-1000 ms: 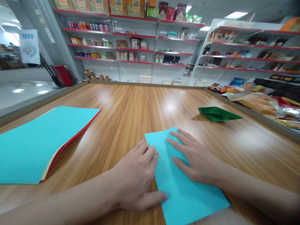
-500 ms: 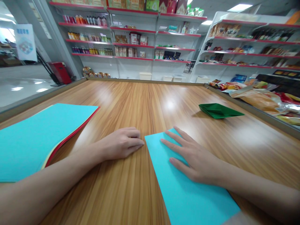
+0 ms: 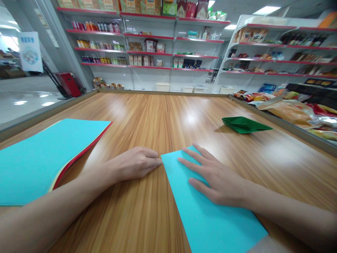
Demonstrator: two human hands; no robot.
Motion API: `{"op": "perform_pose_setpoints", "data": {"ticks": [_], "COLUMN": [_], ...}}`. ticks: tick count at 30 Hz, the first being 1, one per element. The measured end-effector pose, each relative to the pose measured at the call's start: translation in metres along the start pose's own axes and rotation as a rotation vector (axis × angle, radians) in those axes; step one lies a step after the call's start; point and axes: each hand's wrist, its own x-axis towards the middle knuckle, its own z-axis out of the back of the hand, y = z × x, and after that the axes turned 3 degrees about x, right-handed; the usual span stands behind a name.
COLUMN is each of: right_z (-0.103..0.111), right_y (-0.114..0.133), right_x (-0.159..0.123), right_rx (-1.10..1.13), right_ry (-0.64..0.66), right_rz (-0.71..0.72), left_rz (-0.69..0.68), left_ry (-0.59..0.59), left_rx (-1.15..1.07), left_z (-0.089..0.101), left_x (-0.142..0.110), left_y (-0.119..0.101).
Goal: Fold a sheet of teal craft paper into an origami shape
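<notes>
A light-blue sheet of paper (image 3: pixel 200 218) lies on the wooden table in front of me, its far left corner near the middle. Flat on its upper part rests my right hand (image 3: pixel 210 174), fingers spread. My left hand (image 3: pixel 139 161) is on the table just left of the sheet, its fingers curled and pressed together. Its fingertips come up to the sheet's left edge near the corner; whether they touch it I cannot tell. No object shows in that hand. Farther right stands a folded dark-green paper shape (image 3: pixel 244 125), apart from both hands.
A stack of coloured paper (image 3: pixel 52 154), blue on top with cream and red edges below, lies on the left beside my forearm. Packaged snacks (image 3: pixel 289 109) sit beyond the table's right rim. Stocked shelves (image 3: pixel 147 51) stand behind the table (image 3: pixel 142 112).
My left hand's fingers have drawn closer together, closing the gap between them. The view has shifted slightly. My right hand stays flat on the blue sheet.
</notes>
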Motion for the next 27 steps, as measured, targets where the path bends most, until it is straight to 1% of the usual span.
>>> {"op": "perform_pose_setpoints", "data": {"ticks": [12, 16, 19, 21, 22, 24, 27], "right_z": [-0.002, -0.001, -0.002, -0.002, -0.003, -0.005, -0.007], "right_y": [-0.001, -0.001, 0.000, 0.001, 0.001, 0.001, 0.001], "right_x": [0.001, 0.000, 0.000, 0.001, 0.001, 0.002, 0.003], "right_rx": [0.023, 0.015, 0.006, 0.002, 0.002, 0.003, 0.002], "right_ry": [-0.030, -0.037, -0.037, -0.039, -0.041, -0.042, -0.034], "right_rz": [0.017, 0.021, 0.018, 0.014, 0.012, 0.014, 0.014], "left_rz": [0.087, 0.123, 0.146, 0.194, 0.244, 0.340, 0.400], "left_ry": [0.015, -0.028, -0.052, 0.003, 0.047, 0.066, 0.084], "left_rx": [-0.114, -0.109, -0.126, -0.118, -0.102, -0.076, -0.062], "left_z": [-0.001, 0.001, 0.006, 0.011, 0.014, 0.017, 0.018], "left_x": [-0.001, 0.000, 0.007, 0.015, 0.019, 0.026, 0.032], "left_y": [0.002, -0.002, -0.012, -0.023, -0.029, -0.042, -0.060]}}
